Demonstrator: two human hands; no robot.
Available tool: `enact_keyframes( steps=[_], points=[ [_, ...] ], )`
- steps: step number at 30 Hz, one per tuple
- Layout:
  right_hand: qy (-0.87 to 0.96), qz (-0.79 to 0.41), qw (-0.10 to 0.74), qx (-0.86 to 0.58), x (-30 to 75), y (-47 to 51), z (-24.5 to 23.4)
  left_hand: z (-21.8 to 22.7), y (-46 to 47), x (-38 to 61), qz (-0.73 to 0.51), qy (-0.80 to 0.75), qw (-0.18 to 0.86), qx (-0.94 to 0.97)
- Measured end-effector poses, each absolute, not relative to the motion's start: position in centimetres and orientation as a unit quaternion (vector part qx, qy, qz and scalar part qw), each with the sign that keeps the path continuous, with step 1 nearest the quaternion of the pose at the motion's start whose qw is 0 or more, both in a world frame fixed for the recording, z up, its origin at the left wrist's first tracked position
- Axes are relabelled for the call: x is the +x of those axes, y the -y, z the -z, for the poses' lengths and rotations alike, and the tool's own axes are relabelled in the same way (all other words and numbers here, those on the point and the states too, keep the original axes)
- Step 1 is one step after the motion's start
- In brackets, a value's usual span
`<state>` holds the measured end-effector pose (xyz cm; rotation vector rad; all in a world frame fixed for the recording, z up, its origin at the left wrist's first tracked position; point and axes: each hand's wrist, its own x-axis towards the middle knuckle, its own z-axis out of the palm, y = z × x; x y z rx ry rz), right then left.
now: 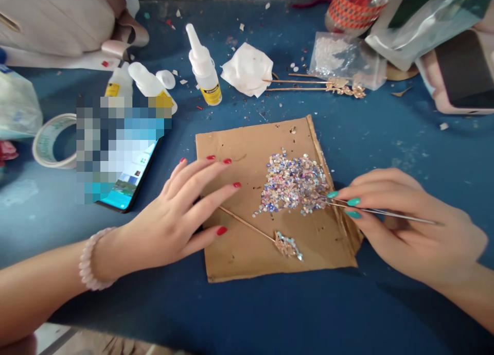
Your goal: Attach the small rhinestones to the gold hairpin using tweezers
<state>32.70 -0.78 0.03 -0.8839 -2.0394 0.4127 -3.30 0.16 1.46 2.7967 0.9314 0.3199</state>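
Note:
My right hand (409, 216) pinches a pair of metal tweezers (393, 215). The tweezer tips reach into the right edge of a pile of small glittering rhinestones (293, 182) on a piece of brown cardboard (239, 262). My left hand (181, 206) lies over the cardboard's left side, fingers spread, holding nothing. Beside its fingertips lies a gold hairpin (250, 224), its stem running partly under the hand. The pin's flower-like head (286, 245) carries pale blue stones along one edge.
Behind the cardboard stand a glue bottle (206, 74), a crumpled white tissue (247, 69) and more gold hairpins (343, 87). A phone (131, 185) and tape roll (56, 141) are at left. A plastic bag (335, 61), jar (357, 7) and pink-cased device (463, 72) are at back right.

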Motion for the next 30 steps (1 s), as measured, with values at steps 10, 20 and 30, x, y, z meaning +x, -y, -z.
enact_keyframes(
  steps=[10,20,30],
  points=[
    [0.81,-0.192,0.413,-0.371,32.5,1.17,-0.16,-1.02,-0.99,-3.36,-0.052,-0.171,0.139,0.974],
    [0.817,-0.186,0.416,-0.354,32.42,0.74,-0.18,-1.05,-0.89,-3.32,-0.046,-0.175,0.137,0.974],
    [0.817,-0.199,0.411,-0.353,32.29,0.56,-0.59,-0.94,-0.63,-3.33,-0.041,-0.184,0.14,0.972]
  ],
)
